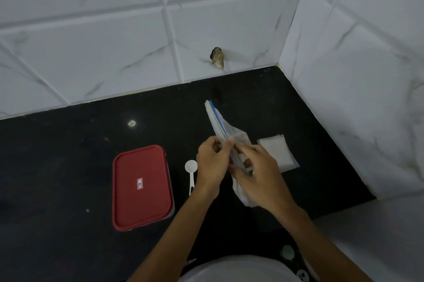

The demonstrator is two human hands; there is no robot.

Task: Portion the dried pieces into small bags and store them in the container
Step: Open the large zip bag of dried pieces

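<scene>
Beyond the white garment (241,268) at 6 o'clock, the left hand (212,162) and right hand (259,178) meet, both pinching the zip bag (220,121) at its seal. Its long axis runs 11 to 5 o'clock. On the bench (68,167) the small bags (278,151) lie at 3 o'clock, beside the right hand, and the container (141,187) at 9.

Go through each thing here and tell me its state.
zip bag: held off the counter, seal unclear
container: red lid on
spoon: lying on the counter, appears empty
small bags: stacked flat, appear empty
left hand: pinches the zip bag
right hand: pinches the zip bag
</scene>
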